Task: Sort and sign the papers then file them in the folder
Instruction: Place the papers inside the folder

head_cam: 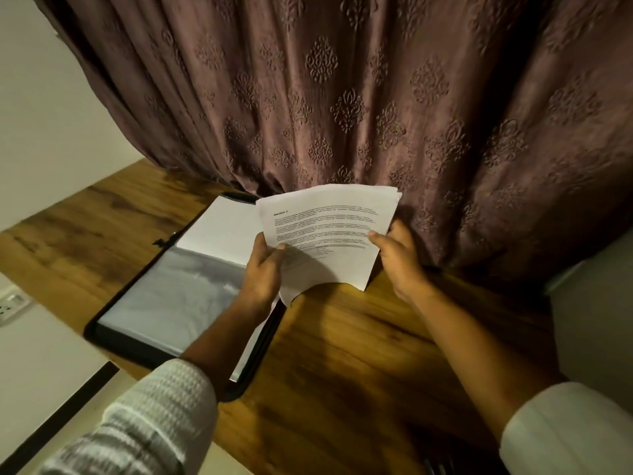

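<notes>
Several white printed paper sheets [329,228] sit bowed in our grasp, held just above the brown wooden table [342,354]. Our left hand [263,269] pinches their lower left edge with the thumb on top, and our right hand [397,258] grips the right edge. We judge this to be sorting. Next we must peel off one sheet and find a pen, since none shows. Just left lies the open black folder with clear plastic sleeves [164,303].
</notes>
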